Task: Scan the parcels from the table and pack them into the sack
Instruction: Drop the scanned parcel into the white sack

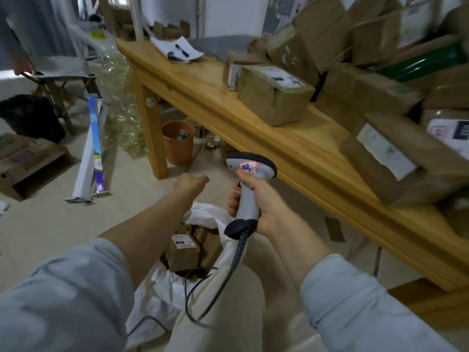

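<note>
My right hand grips the grey handle of a barcode scanner, held upright below the table's front edge; its black cable trails down over my lap. My left hand reaches forward above the floor with its fingers loosely curled and nothing in it. Below both hands lies the white sack, its mouth open, with several brown parcels inside, one with a white label. More brown paper-wrapped parcels sit on the wooden table: one box stands alone and a flat one overhangs the front edge.
A tall pile of parcels fills the table's right and back. Papers with pens lie at its far end. Under the table stands an orange bucket. A white and blue long carton and a cardboard box lie on the floor at left.
</note>
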Action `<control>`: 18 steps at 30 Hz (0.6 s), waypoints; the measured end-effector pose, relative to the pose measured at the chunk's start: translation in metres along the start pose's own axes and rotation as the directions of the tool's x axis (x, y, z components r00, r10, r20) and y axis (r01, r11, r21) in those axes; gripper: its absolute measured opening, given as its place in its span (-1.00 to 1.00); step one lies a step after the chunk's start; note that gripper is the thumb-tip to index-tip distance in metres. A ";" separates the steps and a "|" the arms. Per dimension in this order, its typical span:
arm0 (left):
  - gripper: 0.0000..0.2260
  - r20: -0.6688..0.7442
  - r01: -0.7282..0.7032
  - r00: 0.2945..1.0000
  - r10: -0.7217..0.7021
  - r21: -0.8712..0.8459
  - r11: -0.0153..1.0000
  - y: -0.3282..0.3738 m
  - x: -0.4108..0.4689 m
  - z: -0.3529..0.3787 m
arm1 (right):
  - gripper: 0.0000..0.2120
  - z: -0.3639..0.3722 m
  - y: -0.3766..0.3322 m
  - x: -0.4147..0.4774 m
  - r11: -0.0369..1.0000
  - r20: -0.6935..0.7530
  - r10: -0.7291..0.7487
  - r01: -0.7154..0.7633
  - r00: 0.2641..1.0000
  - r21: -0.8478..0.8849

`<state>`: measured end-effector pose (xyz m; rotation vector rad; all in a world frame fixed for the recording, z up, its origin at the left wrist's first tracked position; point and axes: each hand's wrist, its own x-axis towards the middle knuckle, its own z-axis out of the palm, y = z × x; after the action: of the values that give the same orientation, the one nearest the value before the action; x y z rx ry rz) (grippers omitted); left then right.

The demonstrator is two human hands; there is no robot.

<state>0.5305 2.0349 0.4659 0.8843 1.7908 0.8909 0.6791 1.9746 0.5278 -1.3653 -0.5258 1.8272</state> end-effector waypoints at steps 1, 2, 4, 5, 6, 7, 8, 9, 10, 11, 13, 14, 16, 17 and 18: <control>-0.77 0.006 -0.046 0.999 0.046 -0.010 0.999 0.011 -0.005 0.004 | -0.72 -0.002 -0.006 -0.010 0.999 -0.007 -0.049 0.049 0.999 -0.008; -0.79 0.019 -0.100 0.995 0.100 -0.017 0.995 0.023 -0.012 0.009 | -0.72 -0.004 -0.012 -0.019 0.995 -0.016 -0.096 0.096 0.995 -0.011; -0.86 0.047 -0.178 0.983 0.179 -0.009 0.984 0.047 -0.029 0.018 | -0.70 -0.010 -0.024 -0.037 0.984 -0.028 -0.176 0.176 0.984 0.002; -0.86 0.059 -0.206 0.977 0.207 -0.024 0.978 0.058 -0.034 0.024 | -0.70 -0.014 -0.031 -0.045 0.979 -0.036 -0.203 0.203 0.979 0.008; -0.86 0.077 -0.238 0.968 0.240 -0.038 0.971 0.070 -0.038 0.029 | -0.71 -0.018 -0.037 -0.053 0.974 -0.046 -0.224 0.224 0.974 0.012; -0.87 0.090 -0.269 0.958 0.270 -0.027 0.963 0.082 -0.043 0.033 | -0.72 -0.022 -0.045 -0.060 0.969 -0.054 -0.244 0.245 0.968 0.013; -0.84 0.090 -0.305 0.948 0.304 -0.008 0.952 0.094 -0.046 0.038 | -0.73 -0.027 -0.053 -0.067 0.963 -0.063 -0.267 0.269 0.962 0.015; -0.72 0.088 -0.323 0.943 0.320 0.014 0.946 0.105 -0.047 0.042 | -0.74 -0.032 -0.061 -0.072 0.956 -0.071 -0.292 0.294 0.954 0.015; -0.60 0.086 -0.329 0.942 0.325 0.036 0.944 0.116 -0.048 0.045 | -0.76 -0.036 -0.069 -0.076 0.947 -0.078 -0.318 0.320 0.945 0.012; -0.52 0.092 -0.339 0.938 0.334 0.047 0.940 0.127 -0.050 0.048 | -0.78 -0.039 -0.078 -0.079 0.938 -0.087 -0.345 0.347 0.934 0.007; -0.48 0.094 -0.380 0.923 0.373 0.064 0.923 0.146 -0.049 0.054 | -0.82 -0.045 -0.095 -0.080 0.921 -0.105 -0.388 0.389 0.916 -0.010; -0.48 0.093 -0.413 0.909 0.406 0.087 0.906 0.154 -0.047 0.056 | -0.85 -0.047 -0.103 -0.080 0.916 -0.105 -0.399 0.400 0.911 -0.013; -0.51 0.089 -0.486 0.874 0.478 0.166 0.858 0.166 -0.046 0.059 | -0.88 -0.049 -0.116 -0.078 0.911 -0.099 -0.411 0.412 0.906 -0.007; -0.52 0.091 -0.523 0.852 0.516 0.208 0.827 0.171 -0.047 0.062 | -0.89 -0.049 -0.120 -0.076 0.909 -0.103 -0.414 0.416 0.905 0.000; -0.52 0.098 -0.557 0.829 0.551 0.241 0.795 0.176 -0.046 0.066 | -0.90 -0.049 -0.123 -0.075 0.908 -0.117 -0.416 0.420 0.902 0.007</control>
<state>0.6399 2.0926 0.6146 1.6451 1.6695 1.0075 0.7754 1.9854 0.6451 -1.2131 -0.6693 1.3949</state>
